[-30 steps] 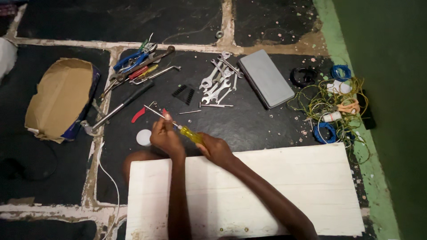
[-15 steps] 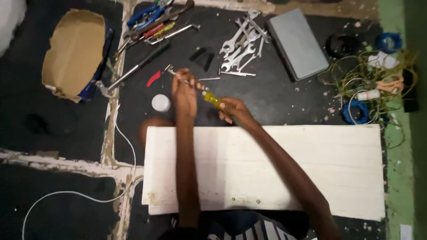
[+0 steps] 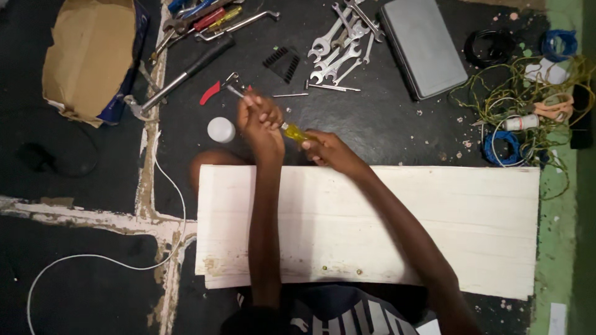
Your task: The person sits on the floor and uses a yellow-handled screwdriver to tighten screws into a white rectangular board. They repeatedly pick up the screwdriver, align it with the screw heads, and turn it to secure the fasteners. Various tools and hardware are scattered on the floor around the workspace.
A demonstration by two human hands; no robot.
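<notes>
Yellow-handled screwdriver (image 3: 297, 132) above white wooden board (image 3: 434, 223), right hand (image 3: 329, 151) clamped on handle, left hand (image 3: 259, 121) closed round metal shaft; best kept straight, grip firm.

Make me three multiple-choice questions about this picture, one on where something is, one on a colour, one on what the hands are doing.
1. Where does the small white round cap lie?
A. On the white board
B. On the dark floor, left of the hands
C. Inside the grey case

2. What colour is the screwdriver handle?
A. Yellow
B. Blue
C. Black

3. How is the screwdriver held?
A. Lying loose on the floor
B. By the left hand alone
C. Between both hands, right hand on the handle, left hand around the shaft

Answers: 1 B, it sits on the floor beyond the board. 2 A, yellow shows between the hands. 3 C, each hand grips one end.
</notes>
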